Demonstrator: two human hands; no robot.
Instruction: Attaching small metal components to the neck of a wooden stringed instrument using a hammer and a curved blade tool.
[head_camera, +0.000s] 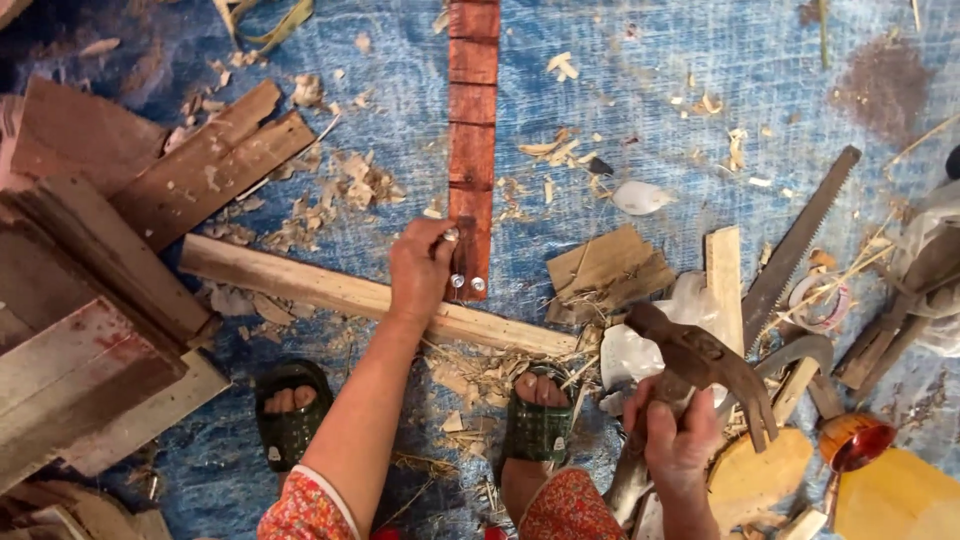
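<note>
My left hand (418, 270) pinches a small nail (451, 235) upright against the near end of a long reddish notched plank (472, 130). Two nail heads (466, 283) sit in that plank's end, where it overlaps a pale wooden batten (300, 283) lying crosswise. My right hand (675, 435) grips the handle of a rusty claw hammer (700, 355), raised to the right of the plank. My two feet in green sandals (290, 410) rest on the blue tarp just below the batten.
Stacked old boards (90, 300) fill the left side. A hand saw (800, 235) lies at the right beside a tape roll (820, 300), cardboard scraps (610, 265) and yellow wood pieces (890, 495). Wood shavings litter the blue tarp (650, 110).
</note>
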